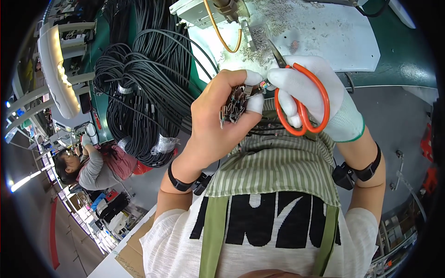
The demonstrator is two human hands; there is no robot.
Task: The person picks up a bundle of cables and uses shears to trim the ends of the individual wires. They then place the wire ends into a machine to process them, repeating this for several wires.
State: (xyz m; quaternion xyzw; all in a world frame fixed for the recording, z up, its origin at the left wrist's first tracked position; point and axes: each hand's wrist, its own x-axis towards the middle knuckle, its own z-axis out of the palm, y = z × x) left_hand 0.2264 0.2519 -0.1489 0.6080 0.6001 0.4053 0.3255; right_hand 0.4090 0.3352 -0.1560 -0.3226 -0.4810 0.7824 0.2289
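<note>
My left hand, bare apart from white covers on the thumb and a fingertip, is closed around a bundle of cable ends with small metal parts on them. From its fingertips a cable end with thin coloured wires sticks out. My right hand, in a white glove, has its fingers through the handles of orange scissors. The scissor blades point up and away, past the wires. My right thumb and index finger meet close to the coloured wires; whether they pinch them is hard to tell.
Thick coils of black cable hang over the green bench on the left. Ahead stands a machine with a yellow tube, on a white sheet strewn with small metal scraps. Another person works at the far left.
</note>
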